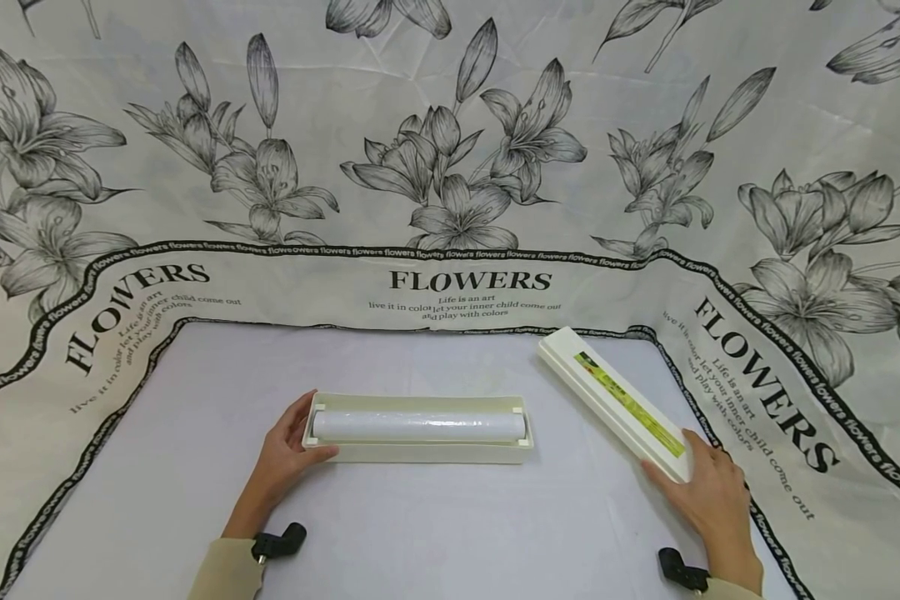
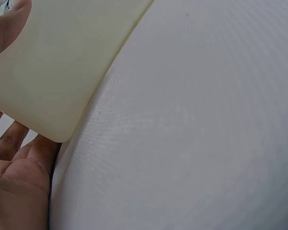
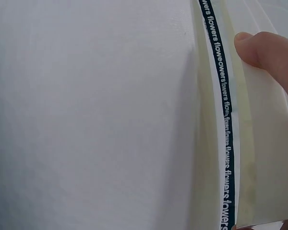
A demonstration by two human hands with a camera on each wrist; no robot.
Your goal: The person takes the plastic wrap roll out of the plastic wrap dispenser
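Observation:
A cream-coloured cling film dispenser box [image 1: 420,455] lies lengthwise before me without a cover, and a white roll of cling film [image 1: 420,427] sits inside it. My left hand [image 1: 288,450] grips the box's left end, thumb at the front and fingers round the back corner. In the left wrist view, the box's smooth cream wall [image 2: 53,72] lies between thumb and fingers. Off to the right, my right hand [image 1: 708,492] holds the near end of the long lid [image 1: 607,417], which slants and bears a yellow-green label. The right wrist view shows the thumb [image 3: 261,48] on the lid's side.
A white cloth surface [image 1: 450,525] lies under the box. Around its back and sides runs a flower-printed cloth [image 1: 307,287] with black lettered borders. One border passes close to the lid and right hand. Black wrist mounts [image 1: 279,543] sit at both sleeves.

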